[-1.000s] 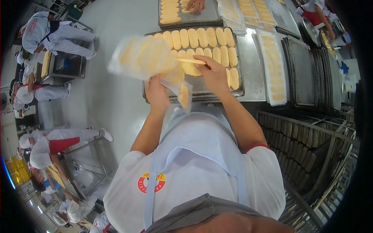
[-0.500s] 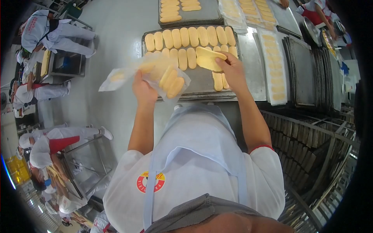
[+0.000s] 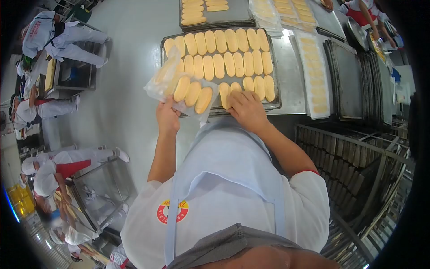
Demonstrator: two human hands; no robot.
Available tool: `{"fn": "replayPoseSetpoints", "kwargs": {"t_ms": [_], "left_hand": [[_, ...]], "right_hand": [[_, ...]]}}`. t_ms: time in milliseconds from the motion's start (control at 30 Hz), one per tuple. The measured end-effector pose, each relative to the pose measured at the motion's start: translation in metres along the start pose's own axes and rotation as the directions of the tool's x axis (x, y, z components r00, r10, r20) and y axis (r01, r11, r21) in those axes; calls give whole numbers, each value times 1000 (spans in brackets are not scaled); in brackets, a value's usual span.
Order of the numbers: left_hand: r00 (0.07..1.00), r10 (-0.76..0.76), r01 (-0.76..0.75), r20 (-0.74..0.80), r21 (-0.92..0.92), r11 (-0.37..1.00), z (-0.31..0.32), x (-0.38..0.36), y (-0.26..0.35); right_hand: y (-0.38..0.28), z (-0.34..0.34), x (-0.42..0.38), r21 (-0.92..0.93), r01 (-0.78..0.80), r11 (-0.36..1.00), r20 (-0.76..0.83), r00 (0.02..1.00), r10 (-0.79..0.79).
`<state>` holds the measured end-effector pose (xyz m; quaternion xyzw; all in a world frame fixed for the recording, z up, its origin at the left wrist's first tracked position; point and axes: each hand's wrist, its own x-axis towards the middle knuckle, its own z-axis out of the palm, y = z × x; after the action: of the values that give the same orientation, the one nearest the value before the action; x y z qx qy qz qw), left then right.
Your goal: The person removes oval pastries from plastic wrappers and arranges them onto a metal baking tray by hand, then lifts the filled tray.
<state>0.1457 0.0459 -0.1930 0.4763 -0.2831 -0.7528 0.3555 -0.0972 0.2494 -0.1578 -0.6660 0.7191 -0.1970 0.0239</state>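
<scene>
My left hand (image 3: 168,118) pinches the near edge of a translucent paper sheet (image 3: 154,92) over the left front corner of a baking tray (image 3: 278,101). Three ladyfingers (image 3: 192,93) lie on that sheet; its far part is folded up, with pale shapes showing through. My right hand (image 3: 245,109) is closed, fingers bent down around a ladyfinger (image 3: 236,87) in the tray's front row. Part of that ladyfinger is hidden under the fingers. Another ladyfinger (image 3: 224,95) sits just left of them. Rows of golden ladyfingers (image 3: 219,66) cover the middle and back of the tray.
Behind is a second tray (image 3: 228,18) with ladyfingers. Paper-covered ladyfingers (image 3: 313,71) and stacked dark trays (image 3: 354,80) stand at right on the metal table (image 3: 291,92). A metal rack (image 3: 354,157) is below right. Co-workers (image 3: 58,38) work at left, another person (image 3: 365,15) at far right.
My right hand has come down from above the tray to its front row, where more ladyfingers now lie. My left hand has moved slightly right, and the paper has swung over the tray.
</scene>
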Motion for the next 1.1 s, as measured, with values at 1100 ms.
{"fn": "replayPoseSetpoints", "kwargs": {"t_ms": [1100], "left_hand": [[913,115,-69,393,-129,989,20,-17,-11]], "right_hand": [[-38,26,71,413,31,910,-118,993,19]]}}
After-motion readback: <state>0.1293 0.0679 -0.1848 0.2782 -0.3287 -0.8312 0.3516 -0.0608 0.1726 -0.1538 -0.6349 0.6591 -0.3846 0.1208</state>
